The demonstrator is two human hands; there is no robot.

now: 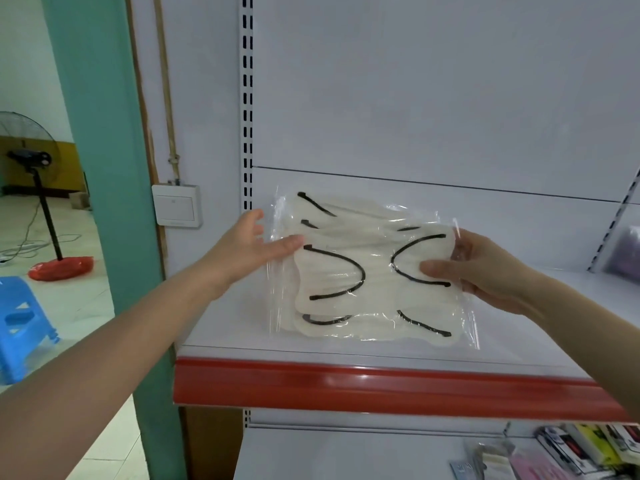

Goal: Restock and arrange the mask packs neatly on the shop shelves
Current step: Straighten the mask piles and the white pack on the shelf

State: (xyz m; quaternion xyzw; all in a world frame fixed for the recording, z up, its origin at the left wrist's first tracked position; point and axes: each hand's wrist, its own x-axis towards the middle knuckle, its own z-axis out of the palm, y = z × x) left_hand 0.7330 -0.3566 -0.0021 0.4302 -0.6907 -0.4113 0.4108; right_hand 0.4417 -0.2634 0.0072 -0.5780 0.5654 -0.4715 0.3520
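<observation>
A clear plastic mask pack full of cream masks with black ear loops is held tilted over the white shelf, whose front edge is red. My left hand holds the pack's left edge, thumb on the front and fingers behind it. At the pack's right edge my right hand grips it the same way. Whether the pack's lower edge touches the shelf board I cannot tell.
A purple pack lies at the shelf's far right. The lower shelf holds several small packs and boxes. Left of the shelf unit are a wall switch, a teal pillar, a blue stool and a standing fan.
</observation>
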